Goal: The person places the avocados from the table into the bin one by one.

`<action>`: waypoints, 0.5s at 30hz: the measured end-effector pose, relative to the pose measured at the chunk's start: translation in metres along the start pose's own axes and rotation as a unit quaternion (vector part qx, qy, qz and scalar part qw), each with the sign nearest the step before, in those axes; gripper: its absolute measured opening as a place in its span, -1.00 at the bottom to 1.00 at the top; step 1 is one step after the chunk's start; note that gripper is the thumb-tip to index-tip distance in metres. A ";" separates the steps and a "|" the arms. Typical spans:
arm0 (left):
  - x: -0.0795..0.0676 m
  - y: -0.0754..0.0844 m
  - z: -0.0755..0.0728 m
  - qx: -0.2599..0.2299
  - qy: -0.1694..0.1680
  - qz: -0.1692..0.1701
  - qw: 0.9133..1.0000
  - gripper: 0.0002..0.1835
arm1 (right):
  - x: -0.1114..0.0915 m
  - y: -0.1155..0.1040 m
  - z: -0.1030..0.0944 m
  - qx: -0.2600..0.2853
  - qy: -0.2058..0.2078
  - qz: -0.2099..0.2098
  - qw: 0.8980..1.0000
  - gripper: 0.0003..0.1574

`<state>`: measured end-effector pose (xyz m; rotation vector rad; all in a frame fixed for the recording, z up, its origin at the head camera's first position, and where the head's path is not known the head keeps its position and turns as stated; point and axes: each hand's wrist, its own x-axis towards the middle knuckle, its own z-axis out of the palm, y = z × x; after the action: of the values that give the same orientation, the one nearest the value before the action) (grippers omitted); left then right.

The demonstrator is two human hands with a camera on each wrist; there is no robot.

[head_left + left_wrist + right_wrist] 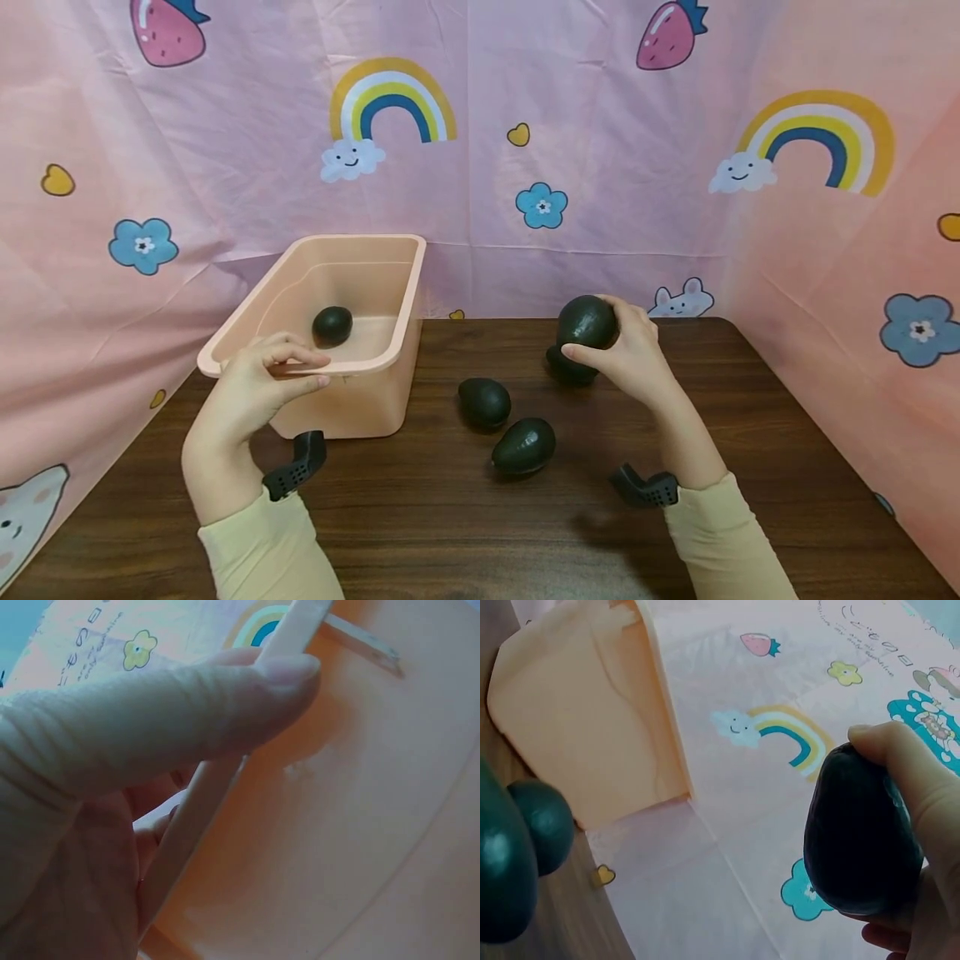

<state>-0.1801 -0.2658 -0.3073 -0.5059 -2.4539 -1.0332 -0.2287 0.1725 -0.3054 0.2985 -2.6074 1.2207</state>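
My right hand (633,346) grips a dark green avocado (587,321) between thumb and fingers, raised at the back right of the table. In the right wrist view the held avocado (864,832) fills the grasp. Just below it in the head view, another avocado (572,367) is partly hidden behind my thumb. My left hand (251,379) pinches the near rim of a peach plastic bin (408,333), thumb on the outside and fingers over the edge; the left wrist view shows the thumb (225,705) across the rim. Inside the bin lies one avocado (332,326).
Two more avocados, one (484,403) farther back and one (524,447) nearer, lie mid-table right of the bin. The dark wood table (450,517) backs onto a patterned cloth (600,217) that also hangs along both sides.
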 end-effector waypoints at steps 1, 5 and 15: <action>0.000 0.000 0.000 -0.001 0.000 0.000 1.000 -0.76 | 0.001 -0.002 0.000 -0.001 -0.001 -0.001 1.000 0.07; 0.000 -0.001 0.000 0.001 0.002 -0.001 1.000 -0.77 | 0.004 -0.009 0.003 -0.004 -0.005 -0.007 1.000 0.08; 0.002 -0.001 0.002 -0.005 0.006 0.008 1.000 -0.77 | 0.014 -0.025 0.011 -0.002 -0.005 -0.022 1.000 0.12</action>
<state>-0.1822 -0.2648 -0.3081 -0.5212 -2.4313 -1.0387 -0.2359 0.1468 -0.2901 0.3585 -2.5973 1.2021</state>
